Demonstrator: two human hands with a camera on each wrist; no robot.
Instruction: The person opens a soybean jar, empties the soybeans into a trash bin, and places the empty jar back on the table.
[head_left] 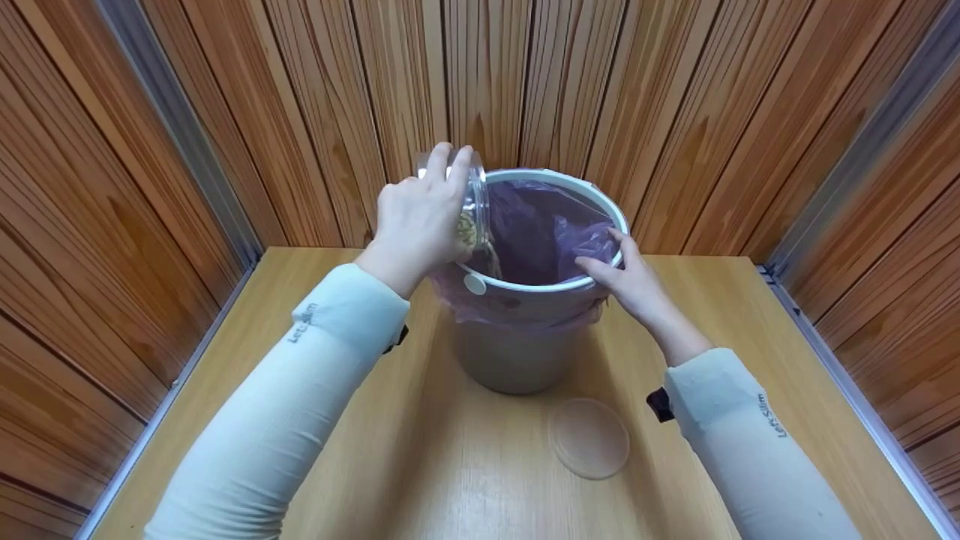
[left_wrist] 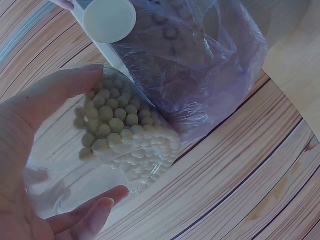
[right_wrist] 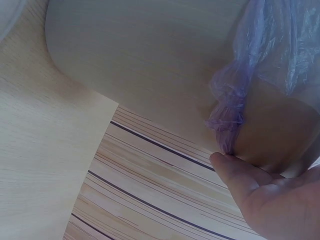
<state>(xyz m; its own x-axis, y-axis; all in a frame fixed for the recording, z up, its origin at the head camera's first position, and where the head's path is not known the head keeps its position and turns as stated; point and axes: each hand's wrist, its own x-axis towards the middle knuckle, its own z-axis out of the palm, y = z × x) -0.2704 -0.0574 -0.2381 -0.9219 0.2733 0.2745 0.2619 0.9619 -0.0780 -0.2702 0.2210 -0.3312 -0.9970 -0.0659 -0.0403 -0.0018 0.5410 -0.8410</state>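
My left hand [head_left: 424, 214] grips a clear plastic jar [head_left: 477, 191], tipped on its side at the left rim of a trash can [head_left: 517, 356]. Small round beige balls [left_wrist: 117, 115] are heaped along the jar's lower side, and some spill just inside the can's rim. A thin purple trash bag [head_left: 517, 311] lines the can and folds down over its outside. My right hand [head_left: 634, 281] holds the right side of the rim, with the bag between hand and can. In the right wrist view, a bunched, twisted end of the bag [right_wrist: 230, 112] hangs beside my fingertip.
A clear round lid [head_left: 590, 439] lies flat on the wooden table [head_left: 480, 480] in front of the can. A round pale button [head_left: 475, 283] sits on the can's rim ring. Wood-panelled walls [head_left: 315, 97] stand behind and on both sides.
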